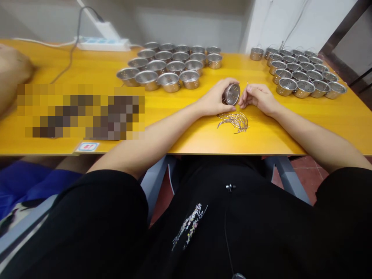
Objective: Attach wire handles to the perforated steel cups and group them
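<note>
Head view, right of centre: the left hand (216, 97) grips a perforated metal cup (232, 94), tilted with its round end facing right, curved wires (236, 122) lying just below it on the table (197, 141). Close beside that end, the right hand's (258, 99) fingers pinch what looks like a thin wire (247, 83), roughly upright.

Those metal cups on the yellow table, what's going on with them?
The left hand holds a perforated metal cup, tilted. The right hand, close beside it, seems to pinch something thin, too small to identify. Curved wires lie in a pile on the table, near both hands. More cups stand upright, in a left group and a right group.
</note>
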Demonstrator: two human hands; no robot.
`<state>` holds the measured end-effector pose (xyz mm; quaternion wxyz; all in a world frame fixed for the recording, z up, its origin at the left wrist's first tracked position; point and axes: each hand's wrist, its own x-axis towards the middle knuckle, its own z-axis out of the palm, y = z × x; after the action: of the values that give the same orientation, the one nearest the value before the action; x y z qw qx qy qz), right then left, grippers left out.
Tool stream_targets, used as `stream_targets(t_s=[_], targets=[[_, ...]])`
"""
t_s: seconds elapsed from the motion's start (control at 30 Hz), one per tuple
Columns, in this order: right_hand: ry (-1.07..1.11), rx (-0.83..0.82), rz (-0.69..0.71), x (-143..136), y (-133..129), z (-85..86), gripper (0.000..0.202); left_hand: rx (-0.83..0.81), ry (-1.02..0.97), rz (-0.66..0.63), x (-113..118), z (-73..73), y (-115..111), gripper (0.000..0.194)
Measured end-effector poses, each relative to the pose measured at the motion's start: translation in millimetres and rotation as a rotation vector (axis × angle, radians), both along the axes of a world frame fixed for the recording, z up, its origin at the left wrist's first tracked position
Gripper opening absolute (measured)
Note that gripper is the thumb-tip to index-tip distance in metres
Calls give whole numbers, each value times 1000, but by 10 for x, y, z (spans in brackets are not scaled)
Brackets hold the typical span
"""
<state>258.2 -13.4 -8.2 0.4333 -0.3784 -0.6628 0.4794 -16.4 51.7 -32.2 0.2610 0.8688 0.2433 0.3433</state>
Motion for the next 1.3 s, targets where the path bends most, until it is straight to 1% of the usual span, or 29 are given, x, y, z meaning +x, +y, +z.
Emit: stream_targets(t_s=[0.13,0.33,0.47,0.57,0.7,0.87,1.03,1.3], targets=[[-3,-23,-68,-32,-20,22,87,16,-1,17,12,9,-1,116],[-11,9,-4,-31,-42,24,95,26,0,10,11,5,13,117],[-20,-28,-36,-34,-53,18,88,61,9,-14,11,33,-25,116],[-26,-25,-40,-44,-71,26,84,60,10,-4,28,66,-81,113],[-48,19,-48,-46,-90,22,84,50,12,10,43,74,-106,108],[-38,152,14,-16,-3,-55,90,110,1,-1,33,-6,-12,111],[-33,240,70,0,106,-104,89,135,-22,-6,36,-67,24,111],[-44,227,28,-58,13,-50,93,135,-16,15,32,-41,-15,110]])
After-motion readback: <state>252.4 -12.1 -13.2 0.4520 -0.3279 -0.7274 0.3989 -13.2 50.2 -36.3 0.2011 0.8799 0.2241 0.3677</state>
